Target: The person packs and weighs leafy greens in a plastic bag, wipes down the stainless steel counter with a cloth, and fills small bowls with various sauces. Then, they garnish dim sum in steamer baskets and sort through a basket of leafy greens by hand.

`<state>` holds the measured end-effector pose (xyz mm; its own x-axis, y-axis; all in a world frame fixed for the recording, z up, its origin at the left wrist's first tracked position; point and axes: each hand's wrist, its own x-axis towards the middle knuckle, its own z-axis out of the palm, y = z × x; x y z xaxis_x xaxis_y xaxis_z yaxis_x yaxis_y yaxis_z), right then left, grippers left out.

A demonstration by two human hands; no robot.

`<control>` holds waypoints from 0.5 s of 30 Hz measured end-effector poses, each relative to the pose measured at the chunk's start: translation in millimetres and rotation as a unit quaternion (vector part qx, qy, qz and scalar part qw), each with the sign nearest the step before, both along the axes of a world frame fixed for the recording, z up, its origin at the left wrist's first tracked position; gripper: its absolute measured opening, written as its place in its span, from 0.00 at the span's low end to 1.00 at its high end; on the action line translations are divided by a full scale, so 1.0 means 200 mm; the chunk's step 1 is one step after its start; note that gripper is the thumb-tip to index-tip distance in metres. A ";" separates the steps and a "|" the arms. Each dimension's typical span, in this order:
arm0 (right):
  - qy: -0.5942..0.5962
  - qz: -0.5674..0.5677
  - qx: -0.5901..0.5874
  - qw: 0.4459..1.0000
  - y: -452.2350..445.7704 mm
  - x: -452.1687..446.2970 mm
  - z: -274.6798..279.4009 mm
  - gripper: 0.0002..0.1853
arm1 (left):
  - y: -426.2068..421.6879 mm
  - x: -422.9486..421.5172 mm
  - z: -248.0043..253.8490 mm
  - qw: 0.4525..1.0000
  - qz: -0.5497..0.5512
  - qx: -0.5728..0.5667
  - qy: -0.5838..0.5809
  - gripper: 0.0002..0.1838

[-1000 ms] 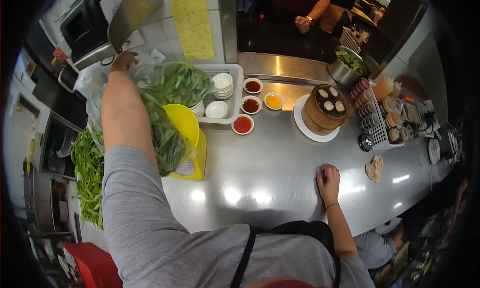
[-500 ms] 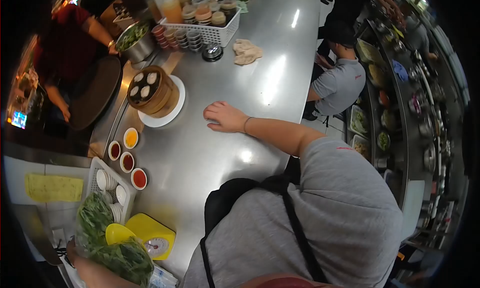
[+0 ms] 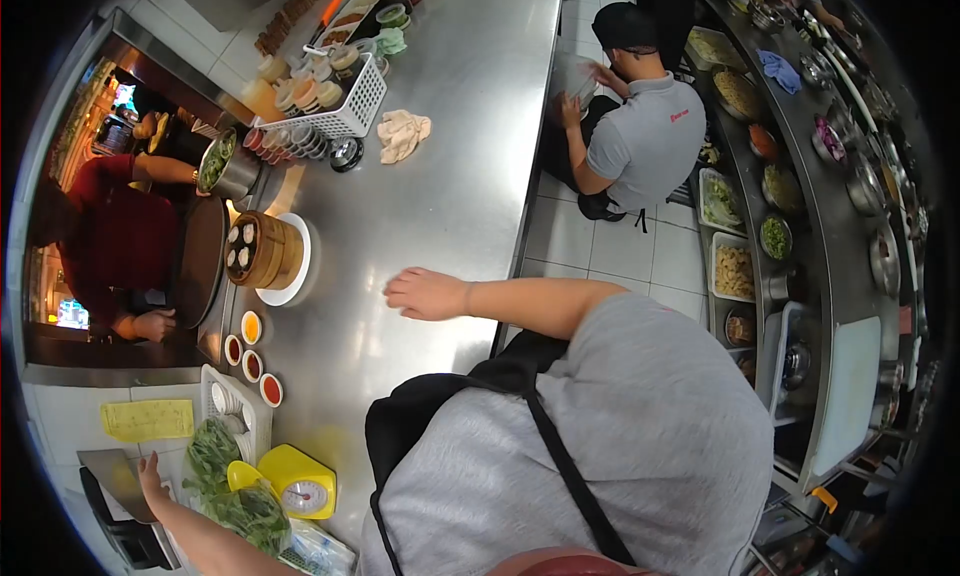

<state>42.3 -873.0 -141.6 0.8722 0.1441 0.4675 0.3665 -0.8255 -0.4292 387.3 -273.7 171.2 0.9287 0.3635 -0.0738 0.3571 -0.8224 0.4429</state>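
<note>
Here's the left hand (image 3: 152,478), fingers apart with nothing visible in them, the bagged leafy greens (image 3: 210,452) just beside it and the yellow scale (image 3: 300,476) past those. Over to the right hand (image 3: 430,293): back uppermost, fingers loosely bent above the steel counter (image 3: 455,186), palm hidden, so no telling whether it grips anything. Ahead of those fingertips, clear of them, sits the bamboo steamer (image 3: 272,253) on a white plate (image 3: 288,294); sauce dishes (image 3: 251,363) cluster toward the left hand, a crumpled cloth (image 3: 404,136) opposite.
</note>
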 end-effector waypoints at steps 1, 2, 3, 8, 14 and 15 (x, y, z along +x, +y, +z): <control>0.004 0.021 0.015 1.000 -0.05 -0.10 0.01 0.11 | -0.06 -0.04 0.01 0.999 -0.042 -0.024 -0.017 0.38; 0.005 0.023 0.017 1.000 -0.09 -0.19 0.02 0.11 | -0.11 -0.07 0.02 0.995 -0.084 -0.048 -0.033 0.38; 0.031 0.029 0.051 0.998 -0.14 -0.27 0.03 0.11 | -0.16 -0.12 0.02 0.995 -0.083 -0.048 -0.033 0.38; 0.053 0.079 0.125 0.988 -0.37 -0.37 0.03 0.09 | -0.82 -0.85 -0.04 0.961 -0.224 -0.106 -0.126 0.31; -0.053 -0.156 0.098 0.982 -0.99 -0.27 0.02 0.06 | -1.35 -1.43 -0.51 0.858 -0.401 -0.293 0.126 0.28; -0.045 -0.199 0.086 0.975 -1.10 -0.27 0.01 0.06 | -1.42 -1.47 -0.55 0.861 -0.398 -0.290 0.125 0.28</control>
<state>-10.8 -1093.6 -139.1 0.7972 -0.2835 0.5330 0.0755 -0.8291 -0.5540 93.3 -557.7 61.5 0.7955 -0.5462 -0.2623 -0.0743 -0.5175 0.8524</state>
